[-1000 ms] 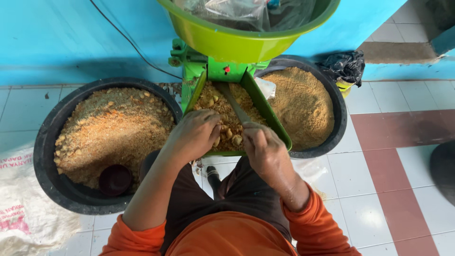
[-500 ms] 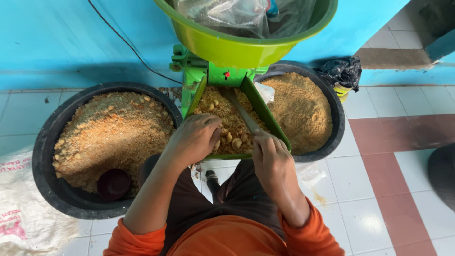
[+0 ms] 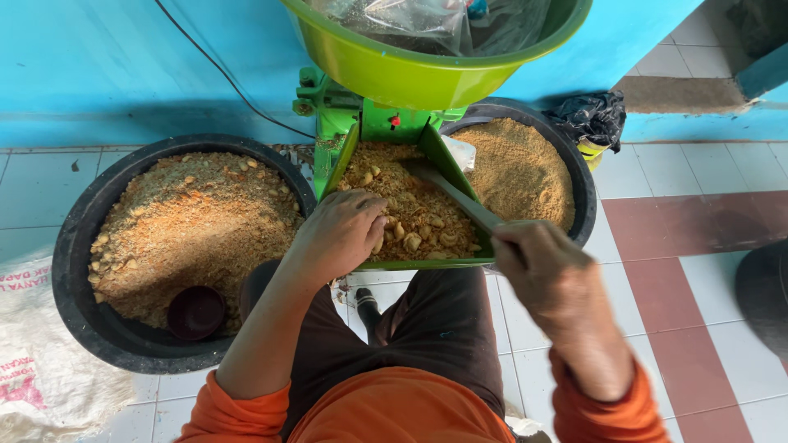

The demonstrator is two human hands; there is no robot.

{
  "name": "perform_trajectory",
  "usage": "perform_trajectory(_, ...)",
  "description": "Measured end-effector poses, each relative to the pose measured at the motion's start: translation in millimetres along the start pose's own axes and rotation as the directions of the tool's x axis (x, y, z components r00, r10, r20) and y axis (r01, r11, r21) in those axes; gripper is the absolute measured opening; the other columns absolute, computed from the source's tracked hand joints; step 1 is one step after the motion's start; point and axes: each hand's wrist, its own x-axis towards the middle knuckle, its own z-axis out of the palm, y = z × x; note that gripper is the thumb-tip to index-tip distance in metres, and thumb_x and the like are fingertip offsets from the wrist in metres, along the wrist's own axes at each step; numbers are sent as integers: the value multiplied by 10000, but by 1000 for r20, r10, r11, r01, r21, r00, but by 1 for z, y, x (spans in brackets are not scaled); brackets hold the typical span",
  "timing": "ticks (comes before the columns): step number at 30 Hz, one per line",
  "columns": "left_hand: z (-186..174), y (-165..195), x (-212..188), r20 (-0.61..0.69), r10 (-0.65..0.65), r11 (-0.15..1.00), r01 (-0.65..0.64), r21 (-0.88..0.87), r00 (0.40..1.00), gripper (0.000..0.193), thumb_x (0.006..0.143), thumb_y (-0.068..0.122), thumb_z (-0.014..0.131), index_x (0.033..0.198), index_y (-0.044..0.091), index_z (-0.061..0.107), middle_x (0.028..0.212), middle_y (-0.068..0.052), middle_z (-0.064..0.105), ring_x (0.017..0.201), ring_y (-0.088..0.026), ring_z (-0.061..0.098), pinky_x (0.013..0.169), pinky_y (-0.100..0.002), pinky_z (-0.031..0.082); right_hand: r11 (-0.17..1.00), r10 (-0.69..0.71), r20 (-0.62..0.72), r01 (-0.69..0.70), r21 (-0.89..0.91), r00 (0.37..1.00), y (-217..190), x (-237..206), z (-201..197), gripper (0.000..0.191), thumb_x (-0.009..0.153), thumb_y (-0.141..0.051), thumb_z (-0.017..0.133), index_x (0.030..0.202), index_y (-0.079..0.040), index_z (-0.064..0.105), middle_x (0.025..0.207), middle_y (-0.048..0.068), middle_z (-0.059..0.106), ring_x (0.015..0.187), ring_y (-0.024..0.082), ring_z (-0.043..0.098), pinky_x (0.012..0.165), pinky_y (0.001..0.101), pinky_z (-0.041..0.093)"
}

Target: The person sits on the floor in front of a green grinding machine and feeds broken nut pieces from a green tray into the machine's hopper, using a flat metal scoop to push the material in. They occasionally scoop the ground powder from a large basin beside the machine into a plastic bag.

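Observation:
A green grinding machine (image 3: 373, 123) has a sloping green tray (image 3: 435, 143) full of coarse brown crumbs and nut-like pieces (image 3: 410, 217). My left hand (image 3: 341, 234) rests curled on the crumbs at the tray's near left corner, fingers in the pieces. My right hand (image 3: 538, 262) grips the handle of a flat grey scraper (image 3: 447, 189) whose blade reaches up into the tray. A large green bowl (image 3: 427, 74) with a clear plastic bag sits on top of the machine.
A big black tub (image 3: 74, 246) of coarse crumbs with a small dark cup (image 3: 195, 312) stands at left. A second black tub (image 3: 574, 172) of fine powder stands behind right. A white sack (image 3: 33, 361), a black bag (image 3: 591, 119), a blue wall and tiled floor surround.
My right hand has pulled back toward me and to the right, drawing the scraper down the tray. My left hand stays on the crumbs. The view has shifted slightly.

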Motion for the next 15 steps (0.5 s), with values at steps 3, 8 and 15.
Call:
perform_trajectory(3,2,-1,0,15,-13,1000,13,11,1000,290,969,216,615,1179,26,675,1176,-134,705,1165,-317,635,1033,-485,454,999,-34,-3,34,-23,999,-7,7,-15,113,927,-64,764,981,-12,678,896,107,745,709,181,752,566,285,603)
perform_trajectory(8,0,0,-5,30,-27,1000,28,-11,999,286,972,209,611,1182,26,677,1178,-131,705,1176,-312,636,1052,-486,451,994,-76,-5,75,-81,997,-9,21,28,101,949,-93,746,951,-10,688,870,123,747,632,218,727,531,318,582)
perform_trajectory(15,-3,0,-2,45,-53,997,55,-48,998,271,950,180,620,1168,30,682,1160,-138,715,1164,-312,651,1062,-478,462,999,-13,-139,8,-37,990,-3,2,69,140,930,-100,744,1011,-4,683,1026,187,726,813,302,747,683,356,626)
